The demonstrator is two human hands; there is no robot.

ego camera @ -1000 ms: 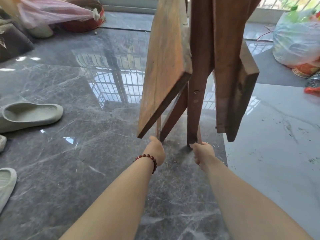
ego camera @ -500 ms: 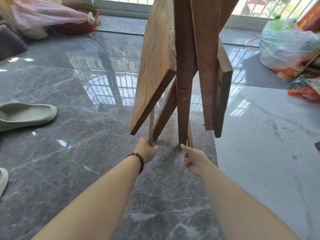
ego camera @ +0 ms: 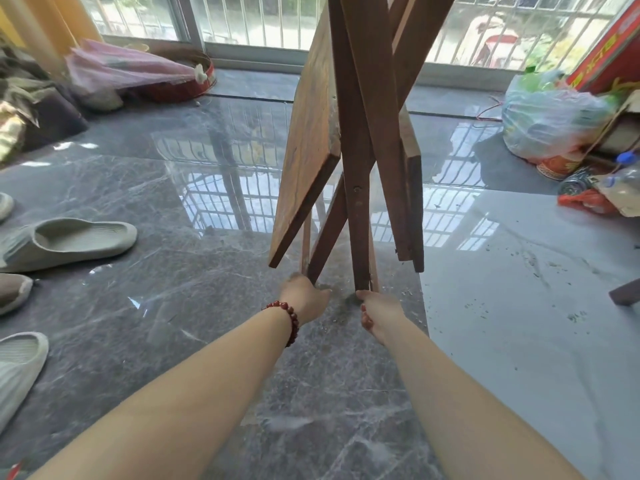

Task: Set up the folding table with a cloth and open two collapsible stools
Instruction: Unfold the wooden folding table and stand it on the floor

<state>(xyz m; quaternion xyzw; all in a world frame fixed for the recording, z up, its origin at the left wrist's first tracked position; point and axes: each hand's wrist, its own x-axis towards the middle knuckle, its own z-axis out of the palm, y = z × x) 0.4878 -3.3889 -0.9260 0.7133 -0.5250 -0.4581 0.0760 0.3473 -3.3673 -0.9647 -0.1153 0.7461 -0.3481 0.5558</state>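
Gripping the folding table point(ego camera: 311, 133) low down by its legs, I am holding it on the grey marble floor point(ego camera: 173, 306). My left hand point(ego camera: 304, 299), wearing a red bead bracelet point(ego camera: 290, 318), is curling round the bottom of one crossed leg. My right hand point(ego camera: 379, 315) is closing thumb and fingers on the leg beside it. The table is standing folded and upright, wooden panels hanging down. Pale slippers point(ego camera: 65, 242) are lying to my left.

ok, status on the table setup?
Hands: left hand and right hand each grip a leg foot of the folding table, at the floor. Panels hanging, no cloth. Nearby: slipper left, plastic bag right, both apart from it.
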